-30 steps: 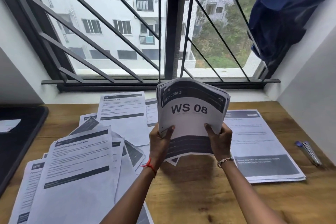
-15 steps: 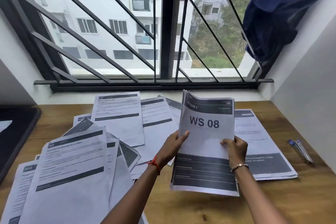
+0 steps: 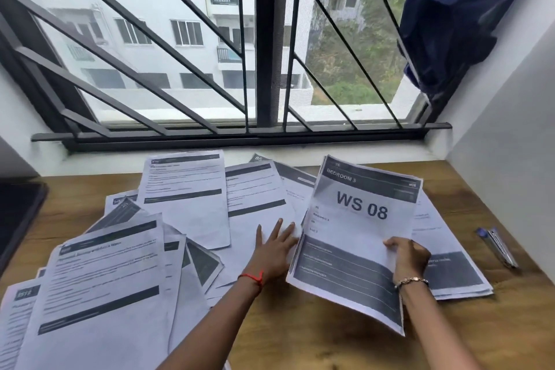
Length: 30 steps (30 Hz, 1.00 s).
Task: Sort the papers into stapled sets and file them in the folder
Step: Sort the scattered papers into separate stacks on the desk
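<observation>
Wooden desk (image 3: 300, 339), WS 08 sheet (image 3: 360, 234), header toward window (image 3: 180, 39)

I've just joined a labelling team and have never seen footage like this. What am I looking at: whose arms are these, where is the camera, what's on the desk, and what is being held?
There is no machine here. A person works with bare hands, and one wide-angle camera worn on their head looks forward and down, so the arms enter from the bottom. The right hand pinches the WS 08 papers near their right edge, tilted up off the wooden table. The left hand lies flat, fingers straight, on loose printed sheets spread over the left and middle. Another paper stack lies beneath the held papers, with pens to its right. Behind is a barred window.
</observation>
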Tool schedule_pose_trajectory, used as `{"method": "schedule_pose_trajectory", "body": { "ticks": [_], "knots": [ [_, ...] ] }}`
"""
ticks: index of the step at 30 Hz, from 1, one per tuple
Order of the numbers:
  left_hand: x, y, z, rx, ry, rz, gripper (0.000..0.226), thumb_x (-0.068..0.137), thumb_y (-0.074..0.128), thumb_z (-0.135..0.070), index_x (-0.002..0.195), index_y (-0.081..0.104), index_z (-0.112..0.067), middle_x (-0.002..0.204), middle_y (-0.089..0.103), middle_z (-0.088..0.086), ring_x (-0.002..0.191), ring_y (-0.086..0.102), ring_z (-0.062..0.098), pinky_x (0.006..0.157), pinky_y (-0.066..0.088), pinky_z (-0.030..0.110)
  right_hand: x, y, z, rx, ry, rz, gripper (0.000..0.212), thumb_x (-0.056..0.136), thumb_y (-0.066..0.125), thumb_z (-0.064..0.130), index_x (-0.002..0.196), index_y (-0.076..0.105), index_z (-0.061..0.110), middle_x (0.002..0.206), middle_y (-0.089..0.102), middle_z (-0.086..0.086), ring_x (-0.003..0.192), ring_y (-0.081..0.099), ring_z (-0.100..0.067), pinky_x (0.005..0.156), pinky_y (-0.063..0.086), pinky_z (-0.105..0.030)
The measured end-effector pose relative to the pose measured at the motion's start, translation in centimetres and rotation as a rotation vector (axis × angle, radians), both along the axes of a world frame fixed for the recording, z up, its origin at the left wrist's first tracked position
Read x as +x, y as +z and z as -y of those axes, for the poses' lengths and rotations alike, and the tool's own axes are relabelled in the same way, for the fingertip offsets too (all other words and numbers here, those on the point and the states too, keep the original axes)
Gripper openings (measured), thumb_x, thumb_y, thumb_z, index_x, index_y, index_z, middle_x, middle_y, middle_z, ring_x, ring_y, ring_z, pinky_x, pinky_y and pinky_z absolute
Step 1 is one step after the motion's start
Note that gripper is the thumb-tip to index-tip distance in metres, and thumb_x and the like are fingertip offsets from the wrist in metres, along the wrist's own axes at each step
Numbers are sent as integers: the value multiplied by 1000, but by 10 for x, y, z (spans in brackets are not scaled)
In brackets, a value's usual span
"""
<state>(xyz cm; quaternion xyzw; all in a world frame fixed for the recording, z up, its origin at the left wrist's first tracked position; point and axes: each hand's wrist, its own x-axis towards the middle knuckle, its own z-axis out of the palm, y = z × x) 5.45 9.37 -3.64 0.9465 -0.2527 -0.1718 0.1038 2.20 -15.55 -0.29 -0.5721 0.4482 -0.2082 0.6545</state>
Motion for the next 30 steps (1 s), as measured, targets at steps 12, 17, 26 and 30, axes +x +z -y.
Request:
{"method": "schedule_pose_trajectory", "body": {
  "ticks": [12, 17, 26, 30],
  "knots": [
    [-7, -2, -2, -275, -94, 287, 37, 79, 43, -26, 112, 59, -22, 103, 63, 1, 90, 61, 23, 72, 45, 47, 11, 5, -11, 53, -21, 58, 19, 59, 62, -12, 69, 63, 4, 86, 62, -7, 74, 54, -24, 59, 44, -24],
    [6, 6, 1, -247, -42, 242, 15, 82, 51, -17, 92, 60, -11, 96, 65, 10, 90, 58, 32, 69, 37, 34, 12, 9, -19, 50, -3, 15, 16, 59, 62, -12, 57, 58, 4, 60, 49, 0, 57, 45, -17, 53, 37, -23],
    [91, -2, -22, -362, 370, 109, 35, 86, 57, -9, 120, 55, 1, 128, 50, 17, 120, 44, 32, 99, 33, 32, 24, 0, -26, 2, 94, -9, 22, 63, 59, -15, 52, 58, 4, 50, 55, 3, 56, 50, -15, 55, 41, -23],
    [131, -4, -36, -211, 461, 98, 48, 91, 56, -25, 129, 46, 1, 136, 42, 22, 129, 34, 34, 106, 24, 35, 36, -7, -31, -41, 183, -32, 17, 62, 62, -13, 55, 60, 3, 41, 56, 11, 56, 51, -17, 45, 45, -17]
  ]
}}
